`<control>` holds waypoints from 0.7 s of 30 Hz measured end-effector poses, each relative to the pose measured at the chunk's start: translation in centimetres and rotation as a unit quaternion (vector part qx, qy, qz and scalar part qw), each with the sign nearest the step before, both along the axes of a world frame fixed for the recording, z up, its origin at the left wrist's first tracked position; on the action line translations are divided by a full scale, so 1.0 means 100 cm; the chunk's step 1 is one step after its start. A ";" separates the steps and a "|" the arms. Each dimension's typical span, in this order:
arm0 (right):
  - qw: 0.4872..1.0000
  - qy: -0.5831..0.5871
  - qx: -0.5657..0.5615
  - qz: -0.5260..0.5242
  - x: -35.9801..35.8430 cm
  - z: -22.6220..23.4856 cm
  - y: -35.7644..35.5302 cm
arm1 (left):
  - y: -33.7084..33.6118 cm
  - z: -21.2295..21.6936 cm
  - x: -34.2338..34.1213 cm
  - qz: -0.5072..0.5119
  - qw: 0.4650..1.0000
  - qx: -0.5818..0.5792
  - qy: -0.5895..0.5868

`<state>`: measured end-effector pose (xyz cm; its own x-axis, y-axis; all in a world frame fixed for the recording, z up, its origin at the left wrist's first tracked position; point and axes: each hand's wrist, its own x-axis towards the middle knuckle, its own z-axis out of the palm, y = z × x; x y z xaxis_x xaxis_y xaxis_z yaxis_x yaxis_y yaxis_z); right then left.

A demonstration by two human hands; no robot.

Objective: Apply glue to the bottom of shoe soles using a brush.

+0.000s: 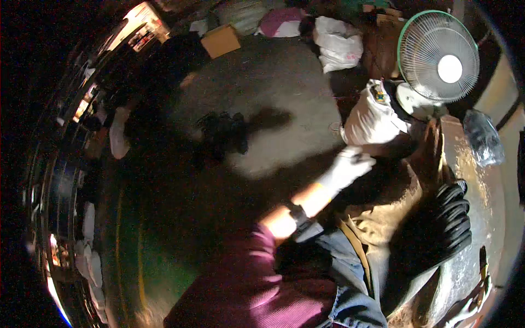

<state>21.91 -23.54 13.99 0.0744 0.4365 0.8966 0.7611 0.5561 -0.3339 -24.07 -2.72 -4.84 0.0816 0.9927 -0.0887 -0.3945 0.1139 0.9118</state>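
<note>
My left hand (350, 167), in a white glove, reaches forward on a bent arm with a maroon sleeve and a dark wrist strap. It is smeared by motion, so its fingers do not show clearly. Just beyond it stands a white woven sack (372, 123) with a small yellow-and-green item at its mouth. Whether the hand touches the sack I cannot tell. To the right of my lap, a stack of black rings (455, 218) lies on a worn surface (481, 186). My right hand is not visible.
A standing fan (437, 57) with a green rim is behind the sack. Another white sack (337, 44) and a cardboard box (221, 41) sit farther back. A clear plastic bag (484, 138) lies at right. A dark heap (223, 131) is on the floor.
</note>
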 end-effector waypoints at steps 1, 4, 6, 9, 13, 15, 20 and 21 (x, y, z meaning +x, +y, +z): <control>0.997 -0.057 0.009 -0.047 -0.008 0.012 -0.004 | 0.008 0.004 0.050 0.024 0.987 -0.023 -0.159; 0.868 -0.051 -0.293 -0.397 0.053 -0.009 -0.045 | 0.011 0.043 0.156 -0.151 0.957 0.131 -0.211; 0.866 0.070 -0.275 -0.412 0.070 -0.044 -0.045 | 0.000 0.081 0.207 -0.172 0.965 0.197 0.031; 0.936 0.079 -0.101 -0.327 0.061 -0.034 -0.025 | 0.017 0.110 0.256 -0.109 0.844 0.488 0.194; 0.917 0.132 -0.092 -0.366 0.111 -0.023 -0.074 | 0.010 0.146 0.340 -0.311 0.625 0.597 0.395; 0.912 0.169 -0.109 -0.358 0.107 -0.008 -0.079 | -0.003 0.108 0.360 -0.237 0.517 0.770 0.288; 0.858 0.136 -0.196 -0.455 0.158 -0.056 -0.084 | 0.003 0.070 0.366 -0.380 0.279 0.765 0.440; 0.854 0.103 -0.199 -0.469 0.163 -0.061 -0.081 | -0.002 0.078 0.362 -0.373 0.224 0.763 0.478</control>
